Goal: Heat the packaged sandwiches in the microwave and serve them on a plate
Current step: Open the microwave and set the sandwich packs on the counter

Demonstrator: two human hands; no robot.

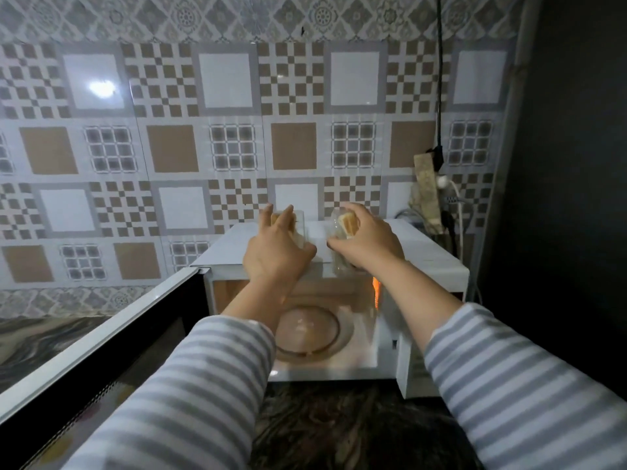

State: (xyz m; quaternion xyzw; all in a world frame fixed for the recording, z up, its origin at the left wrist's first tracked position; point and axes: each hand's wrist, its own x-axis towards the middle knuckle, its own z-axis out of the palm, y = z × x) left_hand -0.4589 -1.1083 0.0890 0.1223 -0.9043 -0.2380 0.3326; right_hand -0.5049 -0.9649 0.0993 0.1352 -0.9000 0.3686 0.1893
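A white microwave (437, 262) stands on the counter with its door (101, 337) swung open to the left. Inside, lit from the right, lies a glass turntable (339, 337) with nothing on it. Two sandwiches in clear plastic packs rest on the microwave's top. My left hand (276, 247) is wrapped around the left sandwich pack (300, 232). My right hand (368, 237) grips the right sandwich pack (346, 223), whose toasted bread shows between my fingers. Both packs are largely hidden by my hands.
A patterned tiled wall (203, 130) rises behind the microwave. A power strip (425, 188) with a white plug and cables hangs at the back right, beside a dark wall (570, 164). The marbled dark countertop (325, 418) runs in front and to the left.
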